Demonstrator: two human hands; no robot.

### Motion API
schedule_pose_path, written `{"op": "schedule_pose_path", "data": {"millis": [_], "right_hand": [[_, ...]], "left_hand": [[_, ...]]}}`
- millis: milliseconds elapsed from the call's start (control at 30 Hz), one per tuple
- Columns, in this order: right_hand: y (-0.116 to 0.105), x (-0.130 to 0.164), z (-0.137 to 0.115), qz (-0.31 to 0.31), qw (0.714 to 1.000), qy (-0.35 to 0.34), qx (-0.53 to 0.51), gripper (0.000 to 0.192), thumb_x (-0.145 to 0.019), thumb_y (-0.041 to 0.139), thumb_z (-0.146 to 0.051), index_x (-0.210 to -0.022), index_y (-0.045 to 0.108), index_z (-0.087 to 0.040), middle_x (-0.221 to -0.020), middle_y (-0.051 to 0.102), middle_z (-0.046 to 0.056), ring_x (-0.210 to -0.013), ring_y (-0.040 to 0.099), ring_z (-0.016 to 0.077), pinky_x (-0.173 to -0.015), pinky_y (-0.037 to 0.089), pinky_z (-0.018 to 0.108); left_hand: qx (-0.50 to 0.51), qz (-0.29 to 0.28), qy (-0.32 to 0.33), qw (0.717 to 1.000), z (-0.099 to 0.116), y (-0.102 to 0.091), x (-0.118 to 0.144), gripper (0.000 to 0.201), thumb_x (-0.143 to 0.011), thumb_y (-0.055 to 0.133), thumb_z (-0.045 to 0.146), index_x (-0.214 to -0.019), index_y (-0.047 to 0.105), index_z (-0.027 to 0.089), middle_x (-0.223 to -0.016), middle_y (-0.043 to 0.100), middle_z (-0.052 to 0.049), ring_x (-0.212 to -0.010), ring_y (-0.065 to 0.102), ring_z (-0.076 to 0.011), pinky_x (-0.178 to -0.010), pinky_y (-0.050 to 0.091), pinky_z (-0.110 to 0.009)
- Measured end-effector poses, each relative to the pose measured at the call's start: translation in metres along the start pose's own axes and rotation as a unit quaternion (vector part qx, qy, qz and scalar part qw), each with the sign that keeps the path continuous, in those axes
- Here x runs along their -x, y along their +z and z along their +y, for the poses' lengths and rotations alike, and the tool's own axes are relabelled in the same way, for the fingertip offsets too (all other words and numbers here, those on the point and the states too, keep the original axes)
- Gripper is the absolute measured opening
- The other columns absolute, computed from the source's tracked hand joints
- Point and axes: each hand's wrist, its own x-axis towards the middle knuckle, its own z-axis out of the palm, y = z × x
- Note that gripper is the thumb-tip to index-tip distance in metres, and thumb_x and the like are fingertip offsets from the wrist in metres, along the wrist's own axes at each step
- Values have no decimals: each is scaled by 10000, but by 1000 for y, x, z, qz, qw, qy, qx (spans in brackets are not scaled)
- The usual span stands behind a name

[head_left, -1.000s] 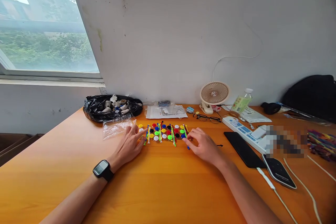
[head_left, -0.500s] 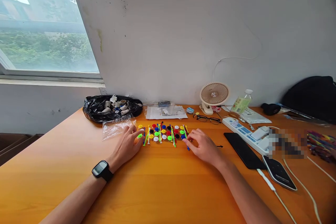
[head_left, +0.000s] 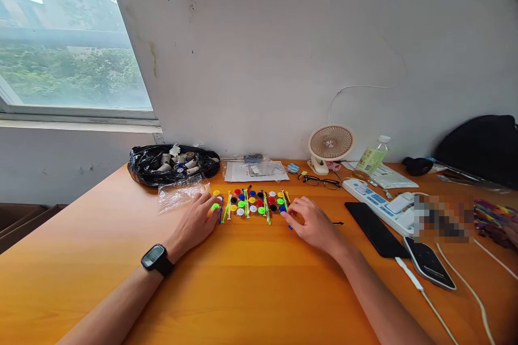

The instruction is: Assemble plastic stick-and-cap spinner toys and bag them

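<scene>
A row of small coloured plastic pieces lies on the wooden table [head_left: 251, 275]. Round discs, such as a green disc [head_left: 261, 211] and a white disc [head_left: 240, 212], sit in groups between bunches of thin sticks [head_left: 266, 209]. At the row's left end rests my left hand [head_left: 197, 222], thumb and index finger apart beside a bright green piece [head_left: 215, 207]. My right hand [head_left: 309, 223] is at the other end, its fingers bent and apart, the thumb near a blue disc [head_left: 282, 208]. Fingertip contact is too small to make out. A black watch [head_left: 154, 256] is on my left wrist.
A clear plastic bag [head_left: 178, 197] and a black bag of cardboard tubes [head_left: 140, 164] lie back left. Toward the right are a fan [head_left: 331, 143], glasses [head_left: 322, 181], a bottle [head_left: 374, 156], a power strip [head_left: 370, 199], a black tablet-like slab [head_left: 374, 229] and a phone [head_left: 429, 262].
The camera view has shifted very slightly. Both hands stay at the two ends of the row, with hardly any finger movement.
</scene>
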Motion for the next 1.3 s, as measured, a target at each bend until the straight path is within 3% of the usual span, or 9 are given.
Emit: {"op": "schedule_pose_path", "data": {"millis": [267, 533, 1000, 1167, 1300], "right_hand": [[1, -1, 1, 0, 1000, 0, 4, 305, -1037, 555, -420, -827, 660, -225, -836, 650, 51, -857, 582, 234, -798, 457, 369], [1, 0, 0, 1, 1000, 3, 5, 305, -1036, 556, -419, -827, 665, -226, -842, 654, 56, -861, 582, 238, -793, 460, 371], [0, 0, -2, 4, 1000, 1, 4, 307, -1035, 559, -416, -820, 666, -225, -832, 650, 52, -857, 589, 232, -809, 467, 368], [-1, 1, -3, 12, 1000, 4, -14, 298, -1034, 555, -402, -816, 652, -224, -833, 656, 55, -860, 601, 235, -798, 480, 368], [3, 1, -11, 12, 994, 23, -103, 190, -1015, 588, -382, -1088, 684, -235, -1014, 700, 69, -930, 633, 228, -845, 510, 366]], "left_hand": [[7, 12, -4, 1000, -1, 2, 1, 95, -971, 566, 239, -916, 644, 235, -997, 660, -66, -964, 593, -264, -845, 498, -395], [-4, -7, -20, 1000, 1, 3, 0, 283, -962, 586, 332, -700, 601, 225, -828, 644, -58, -847, 604, -246, -752, 479, -371], [-11, -10, -141, 990, 5, 9, 7, 177, -915, 583, 318, -815, 685, 213, -808, 685, -49, -726, 635, -226, -612, 406, -311], [12, 41, -106, 994, 10, 4, 5, 204, -997, 502, 336, -882, 622, 218, -864, 636, -52, -800, 616, -236, -692, 462, -341], [94, 26, -47, 994, 29, 1, 7, 199, -1061, 422, 330, -956, 557, 229, -1002, 626, -68, -916, 613, -233, -806, 495, -357]]}}
